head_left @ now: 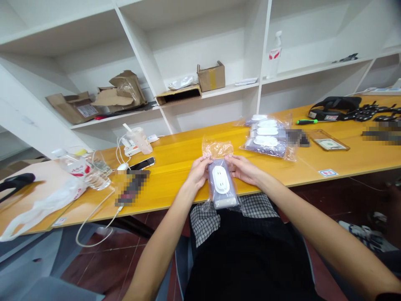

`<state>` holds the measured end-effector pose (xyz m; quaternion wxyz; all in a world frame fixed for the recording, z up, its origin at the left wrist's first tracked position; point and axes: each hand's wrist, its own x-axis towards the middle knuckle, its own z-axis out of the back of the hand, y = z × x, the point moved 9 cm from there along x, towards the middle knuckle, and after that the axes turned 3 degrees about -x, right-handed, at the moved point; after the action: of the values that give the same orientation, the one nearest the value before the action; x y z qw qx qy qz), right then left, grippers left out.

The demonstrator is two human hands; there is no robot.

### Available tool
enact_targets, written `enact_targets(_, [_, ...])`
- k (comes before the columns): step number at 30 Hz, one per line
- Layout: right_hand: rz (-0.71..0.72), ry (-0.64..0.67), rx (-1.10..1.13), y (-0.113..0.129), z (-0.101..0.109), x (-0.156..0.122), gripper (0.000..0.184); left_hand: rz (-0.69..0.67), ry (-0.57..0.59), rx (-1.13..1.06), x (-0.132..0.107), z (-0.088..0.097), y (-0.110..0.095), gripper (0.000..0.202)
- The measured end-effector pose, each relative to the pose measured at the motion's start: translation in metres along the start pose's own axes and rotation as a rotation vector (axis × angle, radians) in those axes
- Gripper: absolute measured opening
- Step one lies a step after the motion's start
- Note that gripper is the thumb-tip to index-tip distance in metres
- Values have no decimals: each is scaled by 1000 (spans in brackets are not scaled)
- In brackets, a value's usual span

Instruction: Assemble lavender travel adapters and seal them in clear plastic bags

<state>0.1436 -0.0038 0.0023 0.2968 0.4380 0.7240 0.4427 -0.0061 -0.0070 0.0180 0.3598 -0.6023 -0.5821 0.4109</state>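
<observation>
Both my hands hold one clear plastic bag (pixel 221 184) over the front edge of the orange table (pixel 175 175). Inside the bag is a grey pad with a white oval socket piece on it. My left hand (pixel 196 172) grips the bag's left side near the top, fingers curled. My right hand (pixel 242 168) pinches the right side at the same height. The bag's open, crinkled top (pixel 216 148) sticks up above my fingers. A pile of similar bagged pieces (pixel 267 136) lies on the table farther right.
A phone (pixel 142 163), a plastic cup (pixel 140 140), a white charger with cables (pixel 125 152), a water bottle (pixel 82 169) and a white plastic bag (pixel 46 200) sit at the left. A green screwdriver (pixel 307 121), a tray with a banknote (pixel 328 141) and a black headset (pixel 335 106) lie right. Shelves behind hold cardboard boxes (pixel 211 76).
</observation>
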Motion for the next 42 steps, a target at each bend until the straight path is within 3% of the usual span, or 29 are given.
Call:
enact_targets(7, [-1, -33, -12, -3, 4, 4, 22, 58, 15, 5, -1, -5, 12, 14])
enact_targets(18, [-34, -83, 8, -9, 9, 7, 4, 18, -57, 10, 3, 5, 7, 15])
enact_targets(24, [-29, -77, 13, -3, 8, 4, 13, 5, -25, 11, 1, 0, 6, 24])
enact_targets(28, [-21, -90, -5, -3, 9, 4, 10, -21, -10, 16, 2, 0, 5, 13])
enact_targets(34, [-1, -63, 8, 0, 4, 0, 34, -27, -16, -23, 1, 2, 4, 10])
enact_targets(39, [27, -103, 26, 2, 5, -1, 38, 23, 29, -28, 0, -1, 6, 6])
enact_targets(42, [44, -111, 30, 0, 7, 2, 30, 40, 29, -3, 0, -1, 8, 10])
